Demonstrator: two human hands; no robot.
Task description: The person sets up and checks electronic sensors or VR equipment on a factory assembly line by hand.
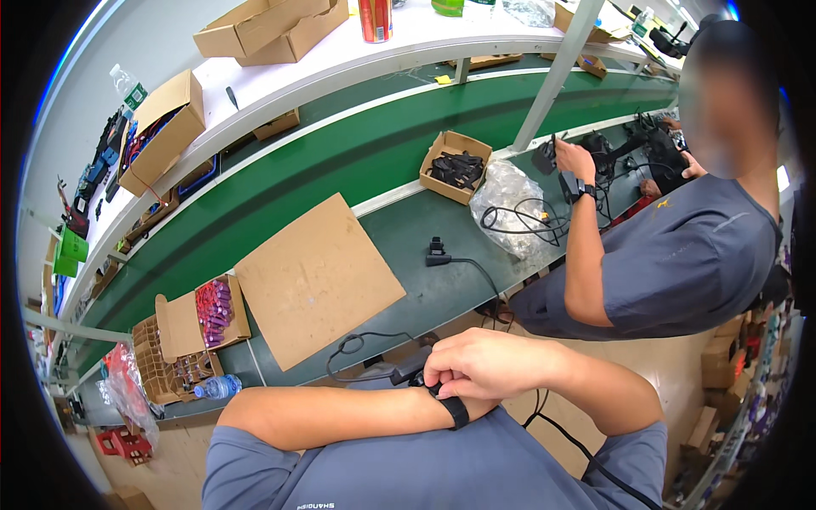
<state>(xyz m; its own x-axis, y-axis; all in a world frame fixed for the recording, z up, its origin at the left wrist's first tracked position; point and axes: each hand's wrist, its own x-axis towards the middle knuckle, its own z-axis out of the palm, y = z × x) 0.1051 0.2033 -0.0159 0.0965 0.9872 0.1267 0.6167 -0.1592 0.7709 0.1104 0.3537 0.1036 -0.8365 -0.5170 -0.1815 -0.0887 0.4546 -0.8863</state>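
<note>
At the far left of the long green bench [399,229] sit a red crinkled plastic bag [127,393], a clear plastic water bottle [217,388] lying on its side and a divided brown cardboard tray [161,365], with an open carton of purple cylindrical cells [215,313] just behind. Next comes a flat brown cardboard sheet [314,276], and near the bench's front edge a small black plug-in adapter with a trailing black cable [438,253]. Lower, the person's left forearm lies across the body; the left hand is hidden under the right hand [480,364], so I cannot tell how its fingers stand. The right hand's fingers [442,378] are curled narrow, pinching the black wrist strap [455,410] on the left wrist, beside a small black device [408,370] (which seems to be tied to the strap, though that is not clear). To do this well, I judge the left wrist should stay steady while the right pulls the strap evenly, keeping the thin black cable [361,340] from snagging. Further right stand a small open cardboard box of black parts [456,167] and a clear plastic bag of black cables [514,208], where a co-worker in a grey shirt [680,255] handles black gear. White shelving above carries more cartons.
</note>
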